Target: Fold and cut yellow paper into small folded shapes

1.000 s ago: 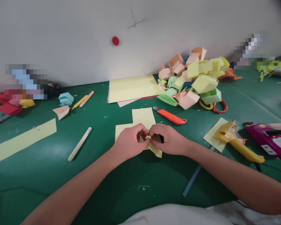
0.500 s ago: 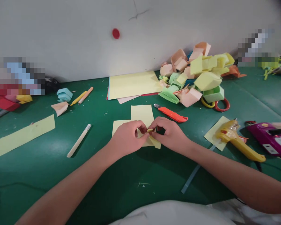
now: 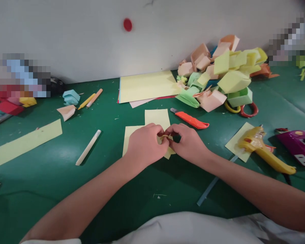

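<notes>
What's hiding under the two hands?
Yellow paper lies flat on the green mat under the left hand and right hand. Both hands pinch a small strip. The hands cover the paper's middle, so nothing there can be seen.

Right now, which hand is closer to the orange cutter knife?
The right hand. It is just on the person's side of the orange cutter knife, while the left hand is farther to the left; both pinch the folded yellow paper.

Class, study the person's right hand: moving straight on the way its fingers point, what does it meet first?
Probably the left hand: the right hand points left across the small yellow paper piece that both pinch, and their fingertips are nearly touching.
</notes>
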The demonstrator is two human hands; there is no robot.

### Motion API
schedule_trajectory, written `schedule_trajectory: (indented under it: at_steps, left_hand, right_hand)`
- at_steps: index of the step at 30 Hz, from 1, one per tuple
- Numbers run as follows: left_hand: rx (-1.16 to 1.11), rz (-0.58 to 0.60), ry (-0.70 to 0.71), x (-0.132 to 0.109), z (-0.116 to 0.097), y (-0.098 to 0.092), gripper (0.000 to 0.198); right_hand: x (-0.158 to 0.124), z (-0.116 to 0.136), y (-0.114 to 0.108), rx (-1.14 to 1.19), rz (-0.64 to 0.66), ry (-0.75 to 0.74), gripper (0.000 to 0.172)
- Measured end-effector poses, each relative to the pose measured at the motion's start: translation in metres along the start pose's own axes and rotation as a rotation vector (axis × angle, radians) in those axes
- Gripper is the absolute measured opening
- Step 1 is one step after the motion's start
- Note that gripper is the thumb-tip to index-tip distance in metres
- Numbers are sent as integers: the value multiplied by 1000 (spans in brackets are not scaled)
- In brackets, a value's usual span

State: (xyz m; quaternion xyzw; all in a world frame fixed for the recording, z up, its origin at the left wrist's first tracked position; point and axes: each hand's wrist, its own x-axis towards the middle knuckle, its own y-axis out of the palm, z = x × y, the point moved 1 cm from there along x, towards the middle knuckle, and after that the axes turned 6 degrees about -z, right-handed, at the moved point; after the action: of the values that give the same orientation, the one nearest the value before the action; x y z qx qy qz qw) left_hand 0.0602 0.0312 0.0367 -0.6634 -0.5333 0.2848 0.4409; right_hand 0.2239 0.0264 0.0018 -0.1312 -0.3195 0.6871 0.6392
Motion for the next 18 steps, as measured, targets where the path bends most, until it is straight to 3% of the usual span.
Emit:
schedule_trajectory:
  at_steps: [6,13,15,18]
  left_hand:
    - [126,60,38,5,1,-1,5]
    - [168,17,187,5,6,4,6]
    - [125,-11,239,6,9,6,7]
    - [28,-63,280,6,17,7,7]
  right_hand:
    - [0,5,0,-107,-6,-11,10]
    - [-1,8,-3,-153,11,-50,6]
    - [-1,7,-7,-71,8,-42,1]
    - [2,0,-13,207,43,50,13]
